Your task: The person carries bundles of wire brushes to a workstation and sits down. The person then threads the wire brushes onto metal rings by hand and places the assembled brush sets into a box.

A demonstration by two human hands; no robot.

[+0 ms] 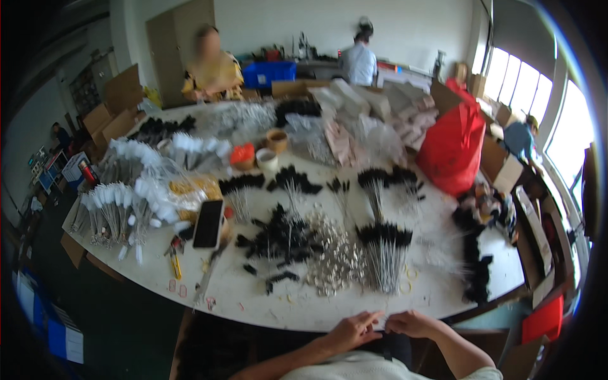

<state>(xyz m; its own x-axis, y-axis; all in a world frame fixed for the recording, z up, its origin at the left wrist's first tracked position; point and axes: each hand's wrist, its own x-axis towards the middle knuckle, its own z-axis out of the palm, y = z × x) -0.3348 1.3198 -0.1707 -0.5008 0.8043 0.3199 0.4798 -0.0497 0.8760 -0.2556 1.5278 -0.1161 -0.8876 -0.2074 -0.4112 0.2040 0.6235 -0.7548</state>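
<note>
Close together at the table's front edge, my two hands have their fingertips nearly meeting. The fingers of my left hand are bent and pressed together. My right hand is closed, with its fingers curled in. Anything between the fingertips is too small to name. Just beyond them stands a bundle of black-bristled wire brushes, wire stems toward me. To its left lies a heap of small shiny metal pieces, beside a loose pile of black brushes.
White-tipped wire brushes crowd the table's left side near a phone and yellow-handled cutters. A red bag stands at the right. Cups and plastic bags sit farther back. A person is across the table.
</note>
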